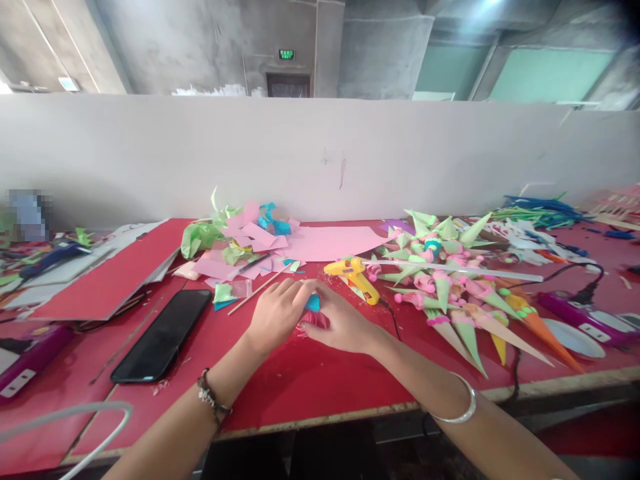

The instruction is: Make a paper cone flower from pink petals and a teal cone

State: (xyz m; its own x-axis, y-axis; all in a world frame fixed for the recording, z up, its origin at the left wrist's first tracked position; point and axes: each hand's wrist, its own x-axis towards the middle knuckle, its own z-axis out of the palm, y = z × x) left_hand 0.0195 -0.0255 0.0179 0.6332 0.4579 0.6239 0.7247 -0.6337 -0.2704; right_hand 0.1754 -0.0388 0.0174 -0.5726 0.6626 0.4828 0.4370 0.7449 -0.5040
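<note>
Both my hands meet over the red table (280, 393), close around a small pink curled paper piece (316, 321). A bit of blue paper (313, 303) shows between them. My right hand (347, 320) curls round the pink piece with its thumb below it. My left hand (280, 312) has its fingers bent and pressed against the blue paper from the left; the fingertips are partly hidden. Just beyond my right hand lies a yellow glue gun (354, 275) with a long clear glue stick in its back. A thin wooden stick (257, 292) lies beyond my left hand.
Many green and pink paper cones (443, 290) are heaped at the right. A black phone (163, 337) lies at the left, near a red board (107, 280). Pink paper sheets (333, 243) and scraps lie at the back. Purple power strips (590, 317) sit at both sides.
</note>
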